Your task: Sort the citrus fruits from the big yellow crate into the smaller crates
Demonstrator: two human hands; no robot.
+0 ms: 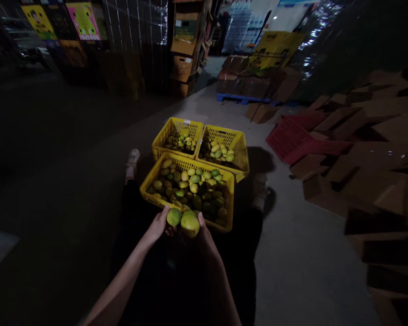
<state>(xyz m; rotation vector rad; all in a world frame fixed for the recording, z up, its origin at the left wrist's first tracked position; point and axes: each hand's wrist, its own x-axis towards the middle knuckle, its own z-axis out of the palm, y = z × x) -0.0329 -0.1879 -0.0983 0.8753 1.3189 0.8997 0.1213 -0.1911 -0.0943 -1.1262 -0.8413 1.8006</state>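
My left hand [158,225] is closed around a green lemon [173,217]. Beside it, my right hand [205,232] grips a larger yellow-green lemon [190,224], and the two fruits almost touch. Both are held at the near rim of a yellow plastic crate [144,194], which contains many green and yellow lemons [194,187]. Behind that crate stand two more yellow crates, the left one [158,146] and the right one [242,151], each with fewer lemons in the bottom. Some fingers are hidden beneath the fruit.
My legs stretch out on either side of the crates, with a shoe [133,158] at the left. A red crate [289,138] and heaped flattened cardboard [370,158] lie to the right. Stacked boxes [185,68] and a blue pallet [243,98] stand behind.
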